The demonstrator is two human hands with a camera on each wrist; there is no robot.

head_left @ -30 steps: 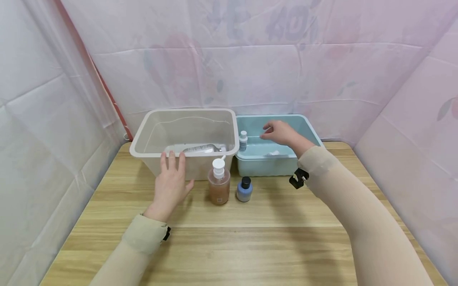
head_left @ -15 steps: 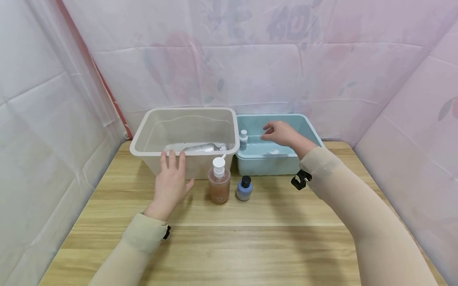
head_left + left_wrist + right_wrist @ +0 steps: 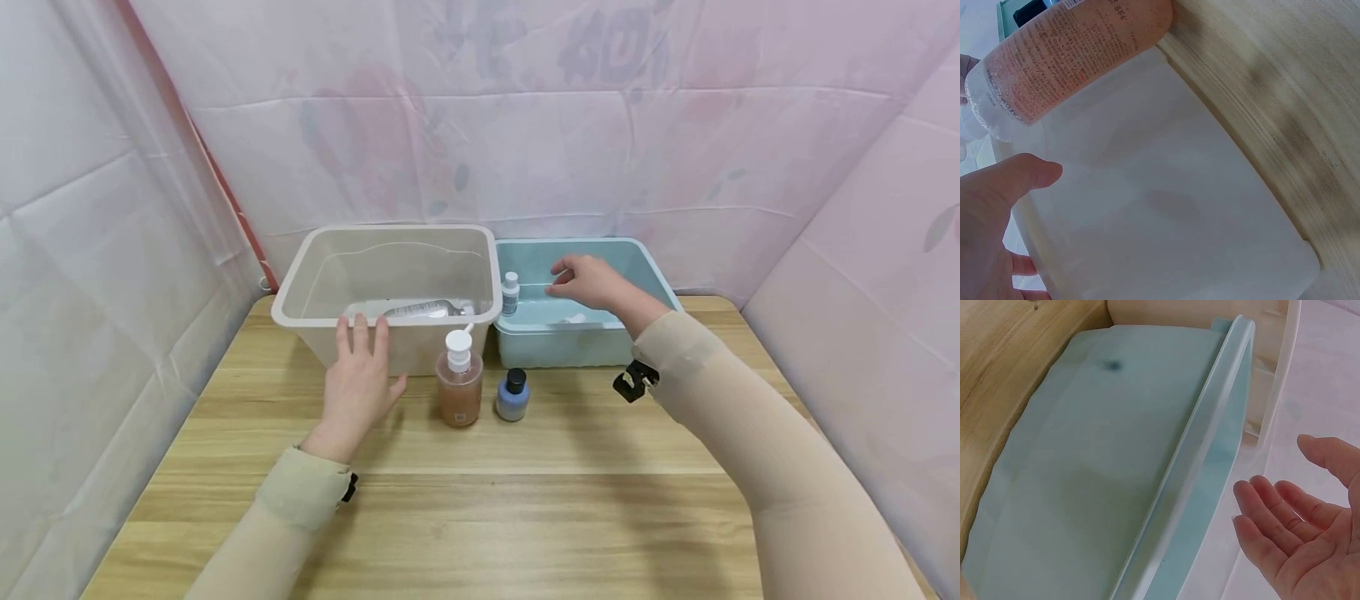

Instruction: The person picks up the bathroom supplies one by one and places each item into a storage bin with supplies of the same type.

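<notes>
My left hand (image 3: 360,379) rests flat with straight fingers against the front wall of a translucent beige bin (image 3: 300,310), which shows as a pale wall (image 3: 1166,206) in the left wrist view. Inside the bin lies a clear bottle (image 3: 423,311). My right hand (image 3: 588,279) hovers open and empty above a light blue bin (image 3: 660,279); its palm (image 3: 1310,550) faces the blue rim (image 3: 1210,437). A small white-capped bottle (image 3: 510,293) stands in the blue bin's left corner. A pump bottle of pinkish liquid (image 3: 459,382) and a small blue bottle with a black cap (image 3: 513,397) stand on the wooden table (image 3: 525,517).
Pale pink sheeting (image 3: 525,125) closes in the table at the back and on both sides. The two bins stand side by side against the back wall. A small white object (image 3: 573,319) lies low in the blue bin. Bare wooden tabletop stretches toward me.
The right forearm has drifted slightly toward me and to the right. Both hands and all bottles stay where they were.
</notes>
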